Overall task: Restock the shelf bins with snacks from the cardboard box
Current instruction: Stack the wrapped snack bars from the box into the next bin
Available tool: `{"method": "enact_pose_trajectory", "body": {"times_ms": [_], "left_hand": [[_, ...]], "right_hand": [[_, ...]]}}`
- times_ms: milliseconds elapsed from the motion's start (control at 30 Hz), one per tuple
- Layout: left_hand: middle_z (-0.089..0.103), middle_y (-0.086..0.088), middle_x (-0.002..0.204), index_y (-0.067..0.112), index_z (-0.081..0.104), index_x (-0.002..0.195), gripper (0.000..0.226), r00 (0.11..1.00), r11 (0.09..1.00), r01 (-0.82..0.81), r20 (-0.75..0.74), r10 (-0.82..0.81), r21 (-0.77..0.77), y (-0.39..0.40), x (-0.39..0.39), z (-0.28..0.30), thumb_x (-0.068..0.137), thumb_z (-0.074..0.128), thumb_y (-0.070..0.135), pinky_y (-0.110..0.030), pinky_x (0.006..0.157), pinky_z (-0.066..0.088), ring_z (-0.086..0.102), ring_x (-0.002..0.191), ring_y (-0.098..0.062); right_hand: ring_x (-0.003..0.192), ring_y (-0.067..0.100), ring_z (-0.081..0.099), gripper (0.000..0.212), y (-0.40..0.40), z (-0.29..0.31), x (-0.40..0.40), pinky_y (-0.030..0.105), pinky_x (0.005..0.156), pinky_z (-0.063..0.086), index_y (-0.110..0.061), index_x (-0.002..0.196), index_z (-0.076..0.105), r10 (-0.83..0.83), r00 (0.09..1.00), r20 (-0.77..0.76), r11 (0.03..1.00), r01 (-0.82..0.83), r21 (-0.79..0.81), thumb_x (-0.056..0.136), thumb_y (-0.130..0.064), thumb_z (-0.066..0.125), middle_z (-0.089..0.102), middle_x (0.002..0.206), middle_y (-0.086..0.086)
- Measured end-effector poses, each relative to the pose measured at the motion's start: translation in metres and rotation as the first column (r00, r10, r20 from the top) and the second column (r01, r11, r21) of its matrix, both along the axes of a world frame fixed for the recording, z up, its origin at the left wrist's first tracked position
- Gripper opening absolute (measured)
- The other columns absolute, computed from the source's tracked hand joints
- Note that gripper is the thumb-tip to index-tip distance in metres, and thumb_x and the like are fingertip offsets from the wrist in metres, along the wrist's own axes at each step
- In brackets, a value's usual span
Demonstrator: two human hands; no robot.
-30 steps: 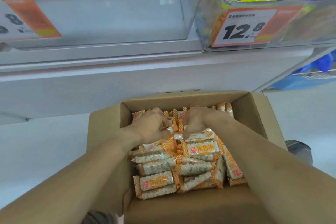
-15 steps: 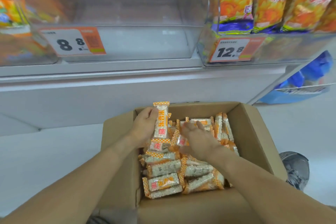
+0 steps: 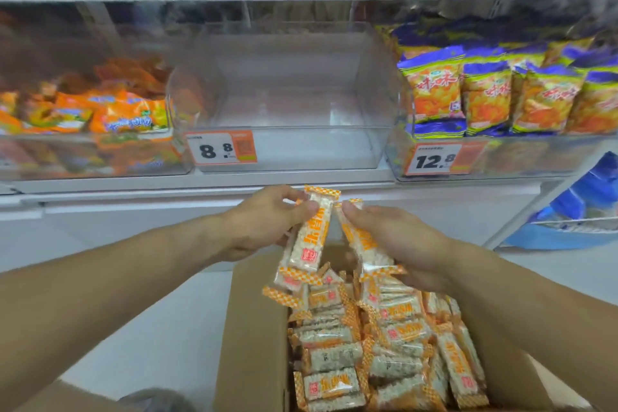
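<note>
Both forearms reach forward and slightly up over the open brown cardboard box [image 3: 254,328], the hands meeting just below the front edge of the white shelf [image 3: 301,177]. The left hand [image 3: 264,221] curls its fingers and thumb round the upper part of a long clear-and-orange-checked snack bar packet [image 3: 309,237], held nearly upright with its top end above the knuckles; at least one more packet seems tucked behind it, though the count there is unclear. The right hand [image 3: 394,237] grasps a second such packet [image 3: 363,244], tilted so its top leans toward the left one — the two packet tops sit just beside each other. Below them the box holds many more of the same packets [image 3: 378,351], too heaped to count. Straight ahead stands one clear plastic shelf bin [image 3: 378,144] with an orange-and-white "8.8" price tag [image 3: 222,151] at its front left; its open top faces the hands. On its left is a bin of orange snack bags [image 3: 127,117]; on its right a bin of blue-and-yellow crisp bags [image 3: 488,94] — at least four in the front row — tagged "12.8" [image 3: 434,160].
</note>
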State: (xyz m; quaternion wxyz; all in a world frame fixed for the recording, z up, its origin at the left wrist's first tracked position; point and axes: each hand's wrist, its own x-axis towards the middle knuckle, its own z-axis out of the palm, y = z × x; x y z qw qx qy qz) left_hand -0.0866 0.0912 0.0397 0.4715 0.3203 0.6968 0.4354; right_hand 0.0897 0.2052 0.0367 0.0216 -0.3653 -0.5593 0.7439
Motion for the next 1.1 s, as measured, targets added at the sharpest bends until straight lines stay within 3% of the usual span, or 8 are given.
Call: {"method": "enact_pose_trajectory", "body": {"times_ms": [67,167,433,600,733,833,967,1100], "left_hand": [[0.069,-0.007,0.080,0.005,0.056,0.119,0.026,0.993,0.994,-0.103,0.054,0.101,0.037,-0.006,0.001,0.008,0.098,0.061,0.020,-0.031,0.063,0.053,0.063,0.070,-0.016],[0.071,-0.016,0.085,0.006,0.053,0.116,0.021,0.990,0.990,-0.140,0.008,0.140,0.019,-0.007,-0.001,0.015,0.099,0.059,0.015,-0.037,0.067,0.054,0.067,0.072,-0.022],[0.073,-0.015,0.099,0.008,0.060,0.113,0.019,0.974,1.000,-0.012,0.227,0.009,0.013,0.011,-0.008,0.023,0.098,0.061,0.018,-0.047,0.085,0.056,0.067,0.090,-0.027],[0.071,-0.012,0.098,0.010,0.060,0.121,0.025,0.977,0.997,-0.046,0.212,0.032,0.063,0.019,-0.011,0.017,0.098,0.058,0.021,-0.040,0.082,0.052,0.064,0.087,-0.024],[0.069,-0.025,0.109,0.014,0.061,0.122,0.035,0.990,0.994,-0.056,0.137,0.043,0.092,0.022,-0.015,0.016,0.092,0.062,0.031,-0.034,0.076,0.045,0.061,0.087,-0.023],[0.069,-0.019,0.107,0.016,0.062,0.122,0.042,0.983,0.997,0.002,0.185,-0.017,0.082,0.023,-0.019,0.018,0.089,0.064,0.041,-0.031,0.078,0.049,0.061,0.086,-0.021],[0.068,-0.008,0.102,0.008,0.063,0.124,0.047,0.938,0.986,0.137,0.307,-0.159,0.091,0.025,-0.018,0.023,0.092,0.054,0.040,-0.031,0.079,0.051,0.061,0.090,-0.019],[0.067,-0.011,0.100,0.004,0.064,0.118,0.039,0.957,0.976,0.205,0.193,-0.216,0.076,0.027,-0.016,0.023,0.094,0.055,0.033,-0.030,0.073,0.050,0.059,0.088,-0.022]], "right_hand": [[0.063,0.025,0.062,0.028,-0.013,0.008,-0.002,0.033,0.060,0.051,0.000,0.113,0.065,-0.041,0.994,-0.104,0.976,0.017,-0.217,0.100,-0.023,0.054,0.064,0.081,0.019],[0.067,0.025,0.068,0.020,-0.022,0.009,-0.007,0.033,0.058,0.057,0.003,0.111,0.068,-0.111,0.973,-0.202,0.978,0.071,-0.197,0.097,-0.008,0.058,0.072,0.088,0.020],[0.085,0.030,0.058,0.049,-0.014,0.003,-0.006,0.043,0.077,0.046,-0.013,0.118,0.065,-0.137,0.982,-0.129,0.991,0.136,-0.018,0.079,-0.040,0.078,0.076,0.102,0.010],[0.090,0.030,0.070,0.029,-0.006,0.007,-0.008,0.043,0.080,0.060,-0.008,0.124,0.066,-0.091,0.978,-0.190,0.991,0.070,-0.112,0.100,-0.020,0.057,0.072,0.114,0.018],[0.093,0.035,0.071,0.034,0.000,0.013,-0.009,0.042,0.076,0.062,-0.003,0.124,0.061,-0.073,0.977,-0.200,0.987,0.042,-0.157,0.091,0.006,0.059,0.071,0.115,0.022],[0.085,0.031,0.073,0.038,0.000,0.013,-0.010,0.036,0.067,0.061,-0.001,0.119,0.059,-0.089,0.978,-0.190,0.986,0.060,-0.156,0.083,0.002,0.069,0.074,0.104,0.019],[0.084,0.031,0.073,0.041,-0.003,0.011,-0.012,0.045,0.078,0.061,-0.001,0.103,0.059,-0.064,0.982,-0.176,0.985,0.034,-0.170,0.068,-0.007,0.080,0.072,0.091,0.020],[0.096,0.036,0.072,0.054,-0.006,0.012,-0.014,0.043,0.080,0.061,0.002,0.119,0.059,-0.006,0.978,-0.210,0.981,-0.036,-0.192,0.070,-0.005,0.081,0.072,0.110,0.022]]}}
